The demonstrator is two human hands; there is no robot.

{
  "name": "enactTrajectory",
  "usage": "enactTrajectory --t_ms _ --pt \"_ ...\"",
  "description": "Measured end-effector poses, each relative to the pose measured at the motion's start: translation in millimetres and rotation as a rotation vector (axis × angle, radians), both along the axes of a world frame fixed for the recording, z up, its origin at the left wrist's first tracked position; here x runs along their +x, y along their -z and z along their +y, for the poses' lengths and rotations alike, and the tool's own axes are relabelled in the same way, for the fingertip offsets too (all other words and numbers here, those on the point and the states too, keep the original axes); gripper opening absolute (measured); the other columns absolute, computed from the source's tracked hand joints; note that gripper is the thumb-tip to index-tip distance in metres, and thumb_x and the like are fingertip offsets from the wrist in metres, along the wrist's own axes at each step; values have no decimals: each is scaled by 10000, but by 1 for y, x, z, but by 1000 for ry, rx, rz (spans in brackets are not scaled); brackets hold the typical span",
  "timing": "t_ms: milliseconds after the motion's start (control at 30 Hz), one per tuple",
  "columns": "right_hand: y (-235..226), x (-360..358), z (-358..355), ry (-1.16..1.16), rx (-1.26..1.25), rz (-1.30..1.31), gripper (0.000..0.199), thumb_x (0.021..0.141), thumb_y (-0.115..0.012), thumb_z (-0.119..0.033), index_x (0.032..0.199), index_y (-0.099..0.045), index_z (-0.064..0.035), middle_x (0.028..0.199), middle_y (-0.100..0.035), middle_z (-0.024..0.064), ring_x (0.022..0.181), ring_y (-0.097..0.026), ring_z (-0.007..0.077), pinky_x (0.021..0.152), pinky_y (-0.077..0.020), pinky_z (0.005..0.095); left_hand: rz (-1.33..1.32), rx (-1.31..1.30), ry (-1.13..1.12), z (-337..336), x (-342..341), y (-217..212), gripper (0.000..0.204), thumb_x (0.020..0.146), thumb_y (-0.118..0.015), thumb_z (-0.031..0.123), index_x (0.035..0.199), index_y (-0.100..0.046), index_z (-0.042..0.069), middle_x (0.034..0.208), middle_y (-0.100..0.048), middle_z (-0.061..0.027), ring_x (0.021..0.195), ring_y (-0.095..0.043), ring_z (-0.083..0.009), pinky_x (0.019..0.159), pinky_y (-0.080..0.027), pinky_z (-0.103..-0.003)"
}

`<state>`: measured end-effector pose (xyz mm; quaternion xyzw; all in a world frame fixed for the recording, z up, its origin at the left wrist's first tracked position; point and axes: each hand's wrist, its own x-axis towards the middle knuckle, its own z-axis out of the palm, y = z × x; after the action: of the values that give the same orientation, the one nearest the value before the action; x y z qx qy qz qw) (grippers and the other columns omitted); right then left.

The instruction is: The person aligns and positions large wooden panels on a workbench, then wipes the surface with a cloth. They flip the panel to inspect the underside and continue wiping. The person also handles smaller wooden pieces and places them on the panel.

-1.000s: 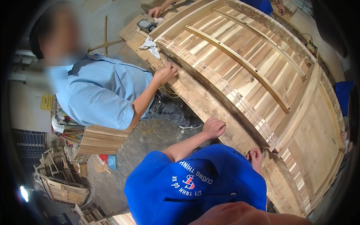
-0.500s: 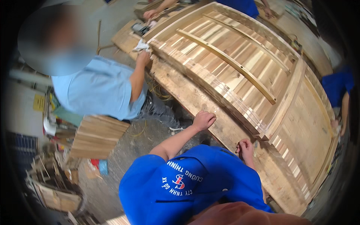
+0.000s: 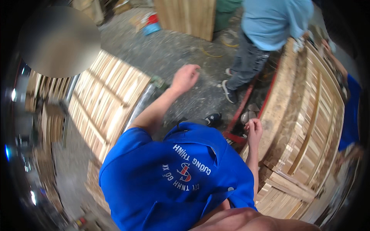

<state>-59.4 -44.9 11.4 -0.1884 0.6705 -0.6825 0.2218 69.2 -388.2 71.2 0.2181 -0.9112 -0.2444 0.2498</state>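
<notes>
My left hand (image 3: 185, 77) is raised over the grey concrete floor, fingers curled loosely, with nothing in it. My right hand (image 3: 254, 129) is curled into a loose fist right by the near edge of a large curved panel of wooden slats (image 3: 308, 127); I cannot tell if it touches the wood or holds anything small. My blue shirt (image 3: 173, 177) fills the lower middle of the view. A second slatted wooden panel (image 3: 104, 104) leans at my left.
A co-worker in a light blue shirt (image 3: 269, 23) stands at the panel's far end. Another person in blue (image 3: 350, 115) is at its right side. A red metal frame (image 3: 246, 100) runs under the panel. A metal tube (image 3: 140, 106) and stacked boards (image 3: 189, 17) are nearby.
The view has swung round, so the big panel now lies at my right. My left hand has come off its edge into the air. My right hand stays near the edge.
</notes>
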Motion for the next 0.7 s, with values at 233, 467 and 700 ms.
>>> enactTrajectory --t_ms 233,467,700 --pt "-29 51 -136 -671 105 261 130 883 -592 -132 874 -576 -4 732 -556 -11 682 -507 60 615 -417 216 76 -292 -963 -48 325 -20 189 789 -646 125 969 -636 66 899 -632 -97 847 -579 -287 742 -463 -400" --pt "-54 124 -280 -957 142 536 129 857 -599 -155 871 -593 -27 738 -573 43 680 -552 136 642 -442 281 437 -119 -1626 29 554 2 223 826 -613 178 954 -636 -3 865 -637 -99 798 -593 -192 734 -470 -311" --pt "-37 275 -365 -1186 -156 1202 314 779 -649 -191 1068 -570 -97 1078 -552 89 1044 -514 282 879 -416 424 89 392 -1961 76 645 73 516 786 -631 392 1105 -581 -10 1066 -629 -206 1021 -597 -317 885 -449 -401"
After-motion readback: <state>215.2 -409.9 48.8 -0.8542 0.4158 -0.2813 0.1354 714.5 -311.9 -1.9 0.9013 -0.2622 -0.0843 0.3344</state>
